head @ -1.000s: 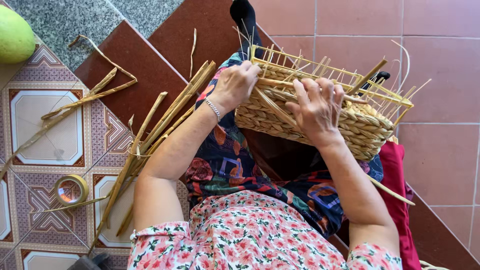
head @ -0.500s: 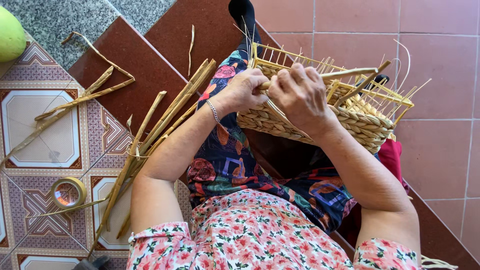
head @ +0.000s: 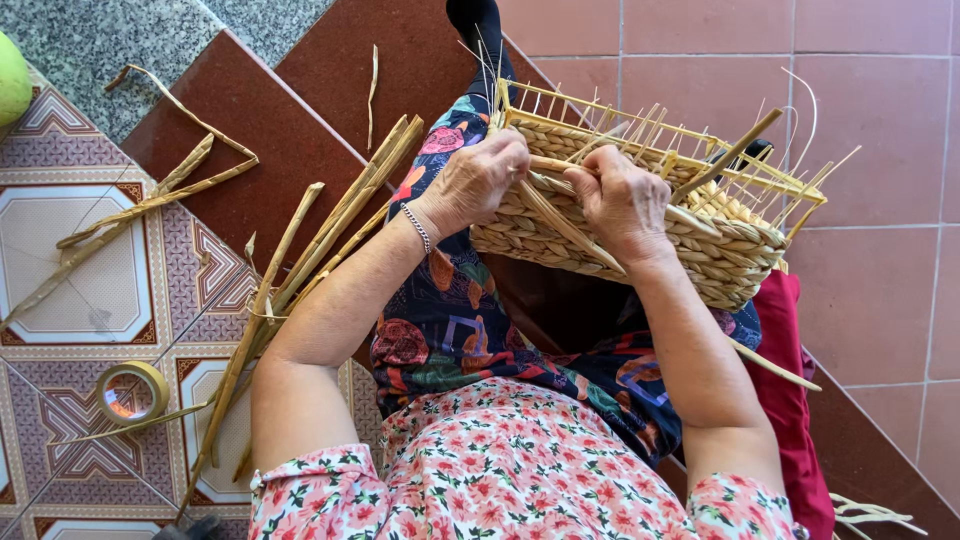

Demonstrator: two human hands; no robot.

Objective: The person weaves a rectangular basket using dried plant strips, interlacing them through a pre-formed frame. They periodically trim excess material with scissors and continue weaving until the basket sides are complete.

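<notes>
**Loose strand may slip at the basket rim**

The half-woven basket (head: 640, 215) rests on the lap. The left hand (head: 480, 180) and right hand (head: 620, 200), both closed, pinch a straw strand (head: 560, 215); loosening could unravel it. Spare stalks (head: 310, 270) lie left.

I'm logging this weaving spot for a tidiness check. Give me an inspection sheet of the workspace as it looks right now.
Surface: patterned floor tiles and red-brown steps; work rests on the lap.
Job's things: half-woven straw basket, upright stakes along its rim.
Clutter: bundle of flat reed strips, loose bent strips, tape roll, green round object, red cloth.
Grippers: left hand and right hand both grip strands at the basket's near wall.
Cables: nothing seen.
Surroundings: pink wall tiles, grey speckled stone.
</notes>
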